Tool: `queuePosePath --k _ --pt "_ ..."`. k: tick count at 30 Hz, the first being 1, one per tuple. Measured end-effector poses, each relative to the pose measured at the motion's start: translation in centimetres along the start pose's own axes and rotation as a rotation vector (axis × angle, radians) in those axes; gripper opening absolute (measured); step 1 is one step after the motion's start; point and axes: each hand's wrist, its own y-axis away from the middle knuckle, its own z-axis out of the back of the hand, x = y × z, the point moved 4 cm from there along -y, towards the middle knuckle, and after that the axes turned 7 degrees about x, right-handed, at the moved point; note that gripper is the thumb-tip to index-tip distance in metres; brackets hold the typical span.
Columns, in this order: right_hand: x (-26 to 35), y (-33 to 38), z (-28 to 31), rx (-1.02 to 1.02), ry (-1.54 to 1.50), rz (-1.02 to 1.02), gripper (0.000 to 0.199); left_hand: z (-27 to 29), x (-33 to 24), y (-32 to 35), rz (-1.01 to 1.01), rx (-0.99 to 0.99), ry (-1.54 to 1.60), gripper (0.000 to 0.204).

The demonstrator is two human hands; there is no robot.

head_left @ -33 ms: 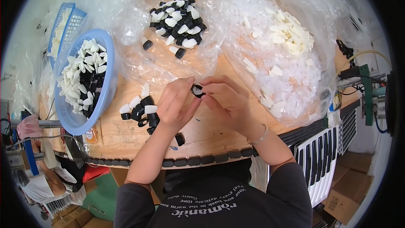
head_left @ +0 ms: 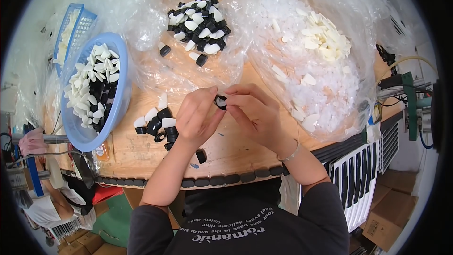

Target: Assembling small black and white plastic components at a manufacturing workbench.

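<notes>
Over the middle of the table my left hand (head_left: 197,116) and my right hand (head_left: 252,113) meet at one small black ring-shaped cap (head_left: 220,106). My left fingers are closed round its left side. The right thumb and fingertips pinch its right edge, and something pale shows inside the ring. Just left of my left forearm lie several black caps (head_left: 154,125), some with a white leaf-shaped piece (head_left: 151,114) sticking out. A single black cap (head_left: 201,156) rests beside that forearm.
A blue oval basin (head_left: 123,99) at left holds white pieces and black caps. A heap of capped white pieces (head_left: 198,25) lies on plastic at the back. Clear plastic sheeting at right carries cream pieces (head_left: 325,38) and translucent flakes (head_left: 325,94). Dark padding (head_left: 247,176) lines the near edge.
My right thumb and fingers have shifted slightly at the black cap. The left hand stays where it was.
</notes>
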Motion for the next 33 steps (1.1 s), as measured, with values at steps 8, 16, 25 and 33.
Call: queuePosePath --k 8,16,25,33 --pt "0.8 -0.3 0.1 0.064 0.265 0.104 0.016 0.0 -0.5 -0.2 -0.119 0.013 -0.074 0.039" --pt "-0.5 0.7 -0.5 -0.059 -0.259 -0.332 0.011 -0.1 -0.8 -0.3 -0.085 -0.003 -0.04 0.04" --pt "-0.1 0.3 0.2 -0.112 0.107 -0.06 0.015 -0.2 -0.9 -0.3 -0.018 0.002 -0.024 0.047" --pt "0.4 0.1 -0.2 0.034 0.13 0.026 0.017 0.1 -0.6 -0.1 -0.007 0.009 -0.063 0.05"
